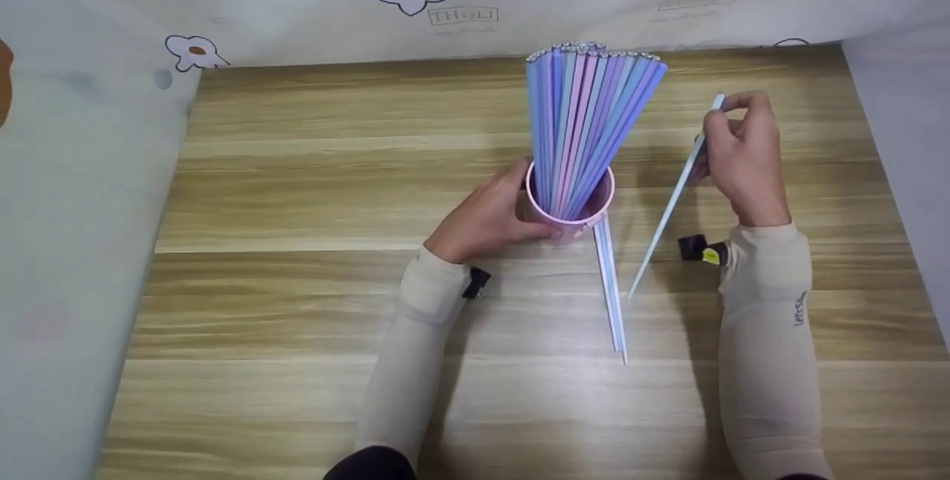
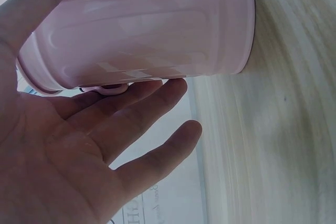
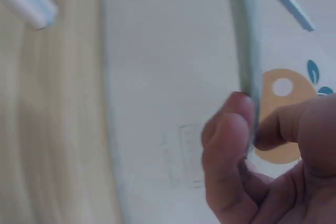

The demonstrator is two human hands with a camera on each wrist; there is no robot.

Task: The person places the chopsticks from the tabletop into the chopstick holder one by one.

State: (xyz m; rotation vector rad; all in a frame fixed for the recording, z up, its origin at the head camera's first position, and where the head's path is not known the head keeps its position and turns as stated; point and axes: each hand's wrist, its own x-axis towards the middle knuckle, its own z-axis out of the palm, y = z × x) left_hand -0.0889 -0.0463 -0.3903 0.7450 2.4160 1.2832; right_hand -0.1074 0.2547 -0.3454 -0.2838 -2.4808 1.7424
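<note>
A pink bucket-shaped cup (image 1: pixel 573 231) stands in the middle of the table, with a fanned bundle of blue, pink and purple chopsticks (image 1: pixel 579 120) in it. My left hand (image 1: pixel 479 219) holds the cup from the left, its thumb on the near side. In the left wrist view, the fingers reach around the cup wall (image 2: pixel 147 24) and the lowest finger stands apart from it. To the right of the cup, my right hand (image 1: pixel 746 157) pinches a pale blue chopstick (image 1: pixel 674 198) near its upper end. Its thin tip slants down toward me.
A few pale chopsticks (image 1: pixel 611 294) lie on the wooden table (image 1: pixel 312 205), extending toward me from beside the cup. A flower-print cloth (image 1: pixel 297 5) rises along the back edge, and pale panels (image 1: pixel 67 242) flank the table.
</note>
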